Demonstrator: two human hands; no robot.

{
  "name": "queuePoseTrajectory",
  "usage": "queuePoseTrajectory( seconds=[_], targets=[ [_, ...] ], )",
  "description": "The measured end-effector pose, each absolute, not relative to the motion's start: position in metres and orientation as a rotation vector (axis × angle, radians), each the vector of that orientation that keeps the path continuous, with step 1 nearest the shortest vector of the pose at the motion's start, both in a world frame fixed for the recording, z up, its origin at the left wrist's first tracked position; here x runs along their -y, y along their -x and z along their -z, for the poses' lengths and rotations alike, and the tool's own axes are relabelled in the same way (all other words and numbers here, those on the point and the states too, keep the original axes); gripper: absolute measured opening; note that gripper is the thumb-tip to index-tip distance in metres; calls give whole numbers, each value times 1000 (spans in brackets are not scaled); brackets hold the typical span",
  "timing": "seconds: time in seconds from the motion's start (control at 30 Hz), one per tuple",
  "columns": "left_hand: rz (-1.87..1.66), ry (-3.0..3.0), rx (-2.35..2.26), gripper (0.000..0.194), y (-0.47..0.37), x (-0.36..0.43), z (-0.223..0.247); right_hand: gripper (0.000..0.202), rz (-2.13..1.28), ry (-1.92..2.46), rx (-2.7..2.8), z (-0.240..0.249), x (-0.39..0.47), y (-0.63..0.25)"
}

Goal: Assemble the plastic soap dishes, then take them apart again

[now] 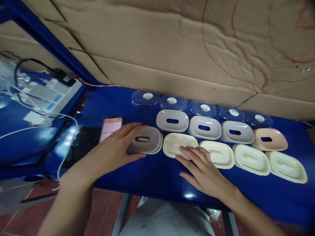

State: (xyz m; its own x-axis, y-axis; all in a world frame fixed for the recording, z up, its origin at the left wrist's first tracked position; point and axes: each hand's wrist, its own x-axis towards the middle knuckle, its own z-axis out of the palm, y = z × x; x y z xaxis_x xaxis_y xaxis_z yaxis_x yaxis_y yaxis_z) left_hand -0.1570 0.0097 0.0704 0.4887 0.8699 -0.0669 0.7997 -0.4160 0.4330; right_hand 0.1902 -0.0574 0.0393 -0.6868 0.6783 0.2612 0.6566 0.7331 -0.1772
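My left hand (119, 142) spans the grey slotted soap dish tray (155, 139) at the row's left end, fingers along its far side and thumb at its near edge. Under that tray the rim of a cream base shows. My right hand (201, 168) hovers over or touches the front right part of a cream oval dish (169, 144), fingers stretched and slightly bent, holding nothing visible. To its right lie several more cream dishes, such as this one (253, 159). Behind stand three grey slotted trays (205, 123) and one peach slotted tray (280, 141).
Several clear lids (145, 101) with round stickers line the back of the blue table (157, 177), by a brown paper-covered wall (147, 42). At left are a phone (112, 124) showing a timer, a dark device (85, 141), white cables (73, 123) and a power strip (65, 95).
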Motion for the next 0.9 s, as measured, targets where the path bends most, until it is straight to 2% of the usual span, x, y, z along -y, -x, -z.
queuePoseTrajectory(
  seconds=[0.27,0.43,0.57,0.7,0.9],
  targets=[
    [-118,-2345,-1356,81,153,-12,-60,43,-76,1033,2641,-38,61,-189],
    [-79,-2353,-1332,95,160,-16,-65,45,-95,1015,2639,-34,63,-190],
    [-211,-2494,-1376,81,163,-61,-77,47,-125,1011,2651,-30,63,-189],
    [-230,-2582,-1445,76,160,-134,-67,47,-147,1006,2651,-28,62,-190],
    [-168,-2464,-1536,81,160,-179,-34,48,-152,1026,2624,-25,60,-193]
  ],
)
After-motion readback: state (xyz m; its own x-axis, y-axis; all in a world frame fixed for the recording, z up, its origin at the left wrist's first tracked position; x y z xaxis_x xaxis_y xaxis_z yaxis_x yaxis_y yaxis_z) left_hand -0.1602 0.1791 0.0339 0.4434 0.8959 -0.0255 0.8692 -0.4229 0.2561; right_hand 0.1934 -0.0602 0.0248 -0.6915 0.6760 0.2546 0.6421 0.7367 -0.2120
